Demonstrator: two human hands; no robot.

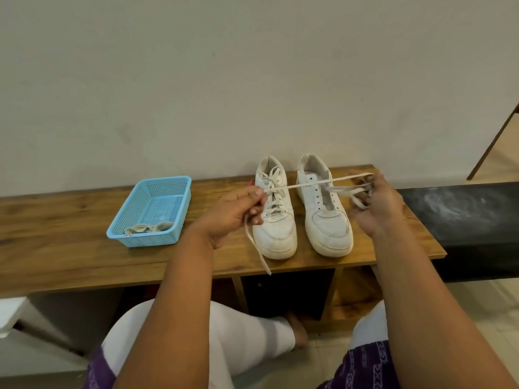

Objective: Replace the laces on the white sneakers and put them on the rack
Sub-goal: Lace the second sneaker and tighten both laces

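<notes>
Wooden bench (84,265), lace (309,184) stretched between 2 hands

Looks like a home entryway: a low wooden shoe bench (84,265) with open cubbies (289,293) underneath, set against a plain wall (224,80), tiled floor (477,304) below

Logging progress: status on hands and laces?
Both hands grip loose lace. Right sneaker unlaced, left sneaker laced. Nothing blocking.

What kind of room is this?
Probably a home entryway or shoe corner. A low wooden bench stands against a plain wall, with white sneakers on top, open cubbies underneath, and a tiled floor.
</notes>
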